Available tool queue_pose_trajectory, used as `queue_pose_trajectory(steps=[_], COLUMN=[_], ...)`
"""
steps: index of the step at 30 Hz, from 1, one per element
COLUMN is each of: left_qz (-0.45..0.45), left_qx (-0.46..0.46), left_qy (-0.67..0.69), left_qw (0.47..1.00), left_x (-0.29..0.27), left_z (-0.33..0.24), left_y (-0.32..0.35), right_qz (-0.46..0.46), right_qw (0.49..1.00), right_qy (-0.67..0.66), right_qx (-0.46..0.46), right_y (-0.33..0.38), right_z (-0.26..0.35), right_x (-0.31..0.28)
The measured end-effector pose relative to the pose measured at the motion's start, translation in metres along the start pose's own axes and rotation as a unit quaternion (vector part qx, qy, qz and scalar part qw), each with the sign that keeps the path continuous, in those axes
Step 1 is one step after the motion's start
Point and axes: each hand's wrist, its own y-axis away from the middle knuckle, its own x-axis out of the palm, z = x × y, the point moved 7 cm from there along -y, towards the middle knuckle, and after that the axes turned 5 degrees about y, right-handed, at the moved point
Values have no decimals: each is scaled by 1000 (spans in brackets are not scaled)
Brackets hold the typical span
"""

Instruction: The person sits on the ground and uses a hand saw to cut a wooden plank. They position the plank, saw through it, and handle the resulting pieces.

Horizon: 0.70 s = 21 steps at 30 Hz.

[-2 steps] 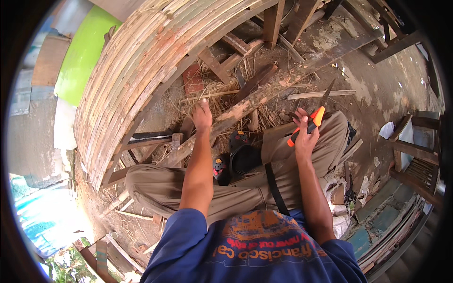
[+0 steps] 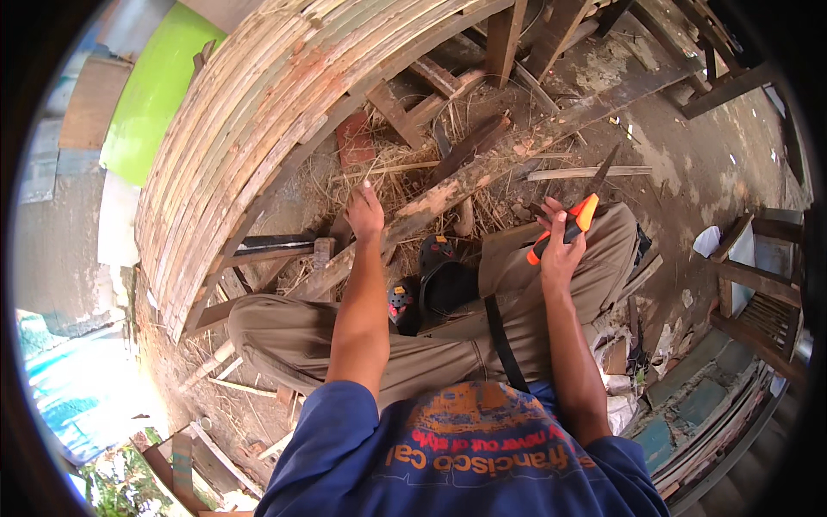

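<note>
In my right hand (image 2: 562, 246) is a hand saw (image 2: 585, 214) with an orange and black handle. Its dark, narrowing blade points away from me, up and to the right. My left hand (image 2: 365, 213) reaches forward, just left of a long rough wooden beam (image 2: 500, 164) that slants across in front of me. Its fingers are curled together; whatever they may hold is hidden. Dry straw (image 2: 401, 164) and a thin wooden strip lie just beyond that hand. My bent knees spread to both sides, with dark shoes (image 2: 444, 284) between them below the beam.
A large stack of curved-looking wooden slats (image 2: 258, 112) rises at the left. Several loose boards and a reddish brick (image 2: 354, 138) lie past the beam. A pale wood strip (image 2: 590, 172) rests on the dirt floor. A wooden frame (image 2: 758, 276) stands at the right.
My left hand has shifted very slightly to the left. The saw stays in my right hand, almost still, and the view has moved a little.
</note>
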Motion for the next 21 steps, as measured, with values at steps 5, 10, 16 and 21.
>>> queue_pose_trajectory(steps=[5,10,16,21], left_qz=[-79,-153,-86,189], left_qx=[23,-9,-159,-75], left_qy=[-18,44,148,-18], left_qw=[996,987,972,979], left_x=[-16,-39,-35,-12], left_z=[14,28,92,37], left_y=[26,40,32,53], right_qz=[-28,32,167,208], right_qw=[999,999,986,976], right_qy=[18,9,-10,46], right_qx=[12,-1,27,44], right_y=[3,22,78,108], right_z=[1,21,42,59], right_x=[-4,-8,-16,-11])
